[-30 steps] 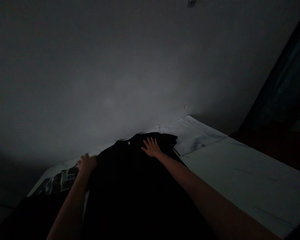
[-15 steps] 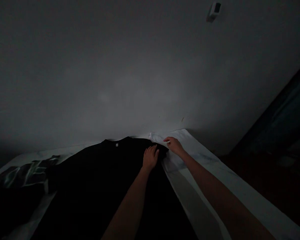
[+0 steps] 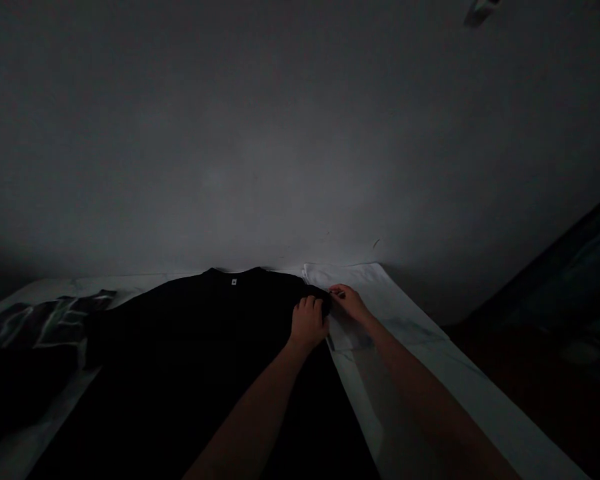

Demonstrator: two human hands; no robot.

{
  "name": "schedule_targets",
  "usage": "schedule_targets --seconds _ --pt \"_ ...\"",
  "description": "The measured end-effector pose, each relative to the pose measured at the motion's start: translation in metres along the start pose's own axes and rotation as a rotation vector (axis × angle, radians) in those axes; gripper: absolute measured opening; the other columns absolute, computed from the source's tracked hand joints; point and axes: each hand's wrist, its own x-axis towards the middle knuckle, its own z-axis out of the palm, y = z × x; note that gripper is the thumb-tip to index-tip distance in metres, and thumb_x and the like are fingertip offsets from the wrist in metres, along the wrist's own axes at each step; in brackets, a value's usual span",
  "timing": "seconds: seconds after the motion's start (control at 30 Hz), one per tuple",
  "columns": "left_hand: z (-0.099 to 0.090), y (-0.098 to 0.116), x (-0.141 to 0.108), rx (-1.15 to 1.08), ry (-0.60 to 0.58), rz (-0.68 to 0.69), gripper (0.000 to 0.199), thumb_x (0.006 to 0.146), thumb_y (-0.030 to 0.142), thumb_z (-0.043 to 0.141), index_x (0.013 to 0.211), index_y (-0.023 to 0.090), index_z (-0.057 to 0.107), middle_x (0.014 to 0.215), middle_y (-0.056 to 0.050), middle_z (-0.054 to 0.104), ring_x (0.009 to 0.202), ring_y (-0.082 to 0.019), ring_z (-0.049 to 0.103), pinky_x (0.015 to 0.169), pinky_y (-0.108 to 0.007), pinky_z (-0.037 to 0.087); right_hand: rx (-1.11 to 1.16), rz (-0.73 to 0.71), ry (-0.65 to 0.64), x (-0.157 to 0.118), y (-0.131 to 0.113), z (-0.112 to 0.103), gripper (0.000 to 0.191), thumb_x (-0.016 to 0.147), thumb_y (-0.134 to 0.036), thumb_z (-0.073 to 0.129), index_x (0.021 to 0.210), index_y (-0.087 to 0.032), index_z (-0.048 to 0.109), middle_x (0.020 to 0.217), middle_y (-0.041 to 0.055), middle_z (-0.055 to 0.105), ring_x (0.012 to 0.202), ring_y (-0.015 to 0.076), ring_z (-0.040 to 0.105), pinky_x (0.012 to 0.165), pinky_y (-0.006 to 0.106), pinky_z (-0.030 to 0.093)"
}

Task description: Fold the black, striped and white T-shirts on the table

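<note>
A black T-shirt lies spread out on a white, marble-patterned table, its neckline toward the wall and a small pale label inside the collar. My left hand rests palm down on the shirt by the right-hand sleeve, fingers slightly bent and thumb out to the side. At the sleeve's outer edge, my right hand pinches the black cloth between thumb and fingers. Partly beneath that sleeve is a folded white cloth, which reaches the back of the table.
On the left lies a dark patterned cloth, with more black fabric in front of it. A grey wall rises behind the table. The room is dim, and the table's right edge drops to a dark floor.
My right hand has moved down onto the sleeve edge and closed on it. My left hand has shifted slightly right, its fingers more bent. The view has tilted a little.
</note>
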Motion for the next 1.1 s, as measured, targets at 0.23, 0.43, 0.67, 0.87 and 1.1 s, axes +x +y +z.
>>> schedule_targets --seconds 0.23,0.43,0.67,0.87,1.1 --pt "0.006 -0.006 0.001 -0.096 -0.002 0.076 0.043 0.089 0.028 0.049 0.128 0.013 0.06 0.122 -0.015 0.067 0.116 -0.03 0.06 0.104 -0.043 0.046 -0.037 0.127 -0.008 0.013 -0.001 0.005 0.016 0.073 -0.031 0.068 0.077 -0.016 0.071 0.067 0.0046 0.072 0.062 0.0204 0.068 0.059 0.029 0.054" --pt "0.02 -0.016 0.003 -0.068 -0.123 0.288 0.056 0.092 0.032 0.047 0.145 0.016 0.047 0.15 -0.014 0.047 0.14 -0.03 0.041 0.116 -0.046 0.032 -0.157 0.142 0.09 0.018 0.003 -0.007 0.026 0.071 -0.018 0.06 0.094 -0.017 0.071 0.079 0.0036 0.073 0.075 0.0192 0.07 0.068 0.028 0.054" --pt "0.036 -0.021 0.006 -0.005 -0.159 0.534 0.051 0.097 0.047 0.045 0.141 0.023 0.053 0.152 -0.012 0.045 0.143 -0.031 0.038 0.114 -0.051 0.03 -0.386 0.062 0.102 0.012 -0.017 0.005 0.032 0.077 -0.008 0.051 0.101 -0.011 0.072 0.108 0.0217 0.069 0.108 0.0311 0.064 0.097 0.045 0.046" --pt "0.044 -0.026 0.008 -0.05 -0.122 0.6 0.053 0.096 0.053 0.042 0.129 0.018 0.064 0.139 -0.011 0.059 0.137 -0.029 0.045 0.116 -0.048 0.027 -0.405 -0.346 -0.388 0.017 -0.055 0.058 0.05 0.098 -0.038 0.041 0.147 -0.031 0.046 0.159 0.0031 0.035 0.148 0.0221 0.027 0.118 0.044 0.026" --pt "0.041 -0.023 0.007 -0.052 -0.16 0.587 0.06 0.093 0.059 0.048 0.134 0.018 0.061 0.148 -0.011 0.051 0.143 -0.03 0.037 0.119 -0.047 0.023 -0.708 -0.245 -0.388 0.04 -0.032 0.063 0.056 0.1 -0.04 0.036 0.154 -0.026 0.035 0.164 0.0073 0.023 0.151 0.0257 0.017 0.121 0.048 0.017"
